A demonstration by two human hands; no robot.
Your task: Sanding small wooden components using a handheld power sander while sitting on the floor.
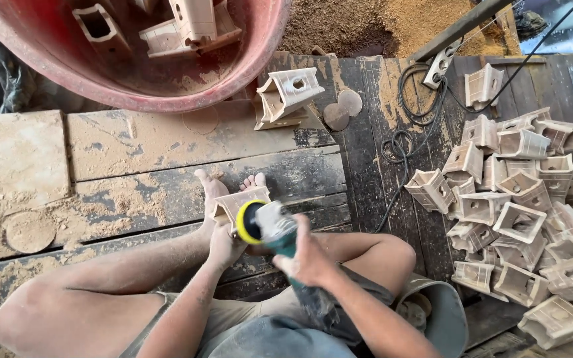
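Observation:
I sit barefoot on dark dusty planks. My right hand (310, 257) grips a teal angle grinder (274, 231) whose yellow-rimmed sanding disc (247, 221) presses against a small pale wooden bracket piece (235, 203). My left hand (223, 244) holds that wooden piece from below, braced near my feet (212, 187). The grinder's body is blurred.
A large red tub (54, 63) with several wooden pieces stands at the top. One more piece (288, 96) lies beside it. A heap of several similar pieces (522, 205) fills the right. A black cable coil (402, 142), a power strip (440, 64), sawdust, and a grey bucket (442, 315) lie nearby.

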